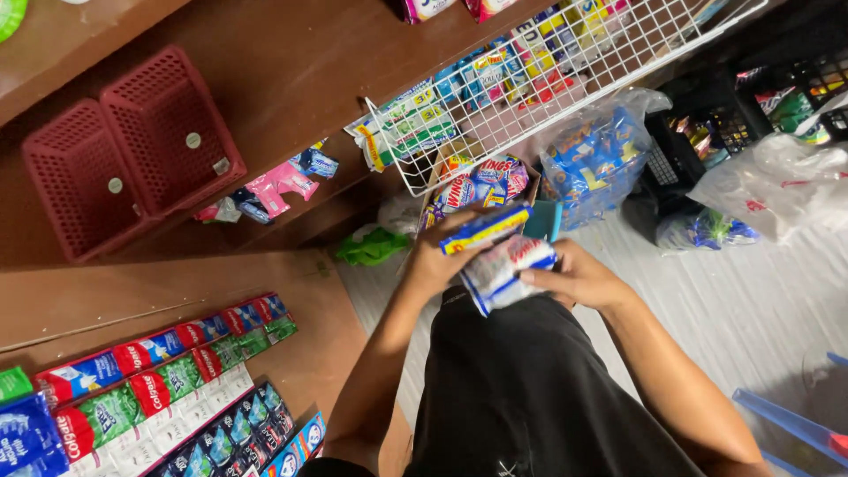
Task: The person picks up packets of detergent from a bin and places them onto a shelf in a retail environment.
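Note:
My left hand point(439, 256) grips a small blue and yellow packet point(486, 227) between thumb and fingers. My right hand point(579, 276) holds a bundle of white, red and blue sachets point(505, 272) just below it. Both hands meet in front of my chest, above my dark shirt point(530, 389). Beyond them sits an open cardboard box point(481, 181) filled with more colourful sachets.
A white wire basket point(565, 84) of packets hangs above the box. Two red plastic baskets point(132, 155) sit on a brown shelf at left. Rows of toothpaste boxes point(168, 380) fill the lower-left shelf. Clear plastic bags point(768, 181) of goods lie on the floor at right.

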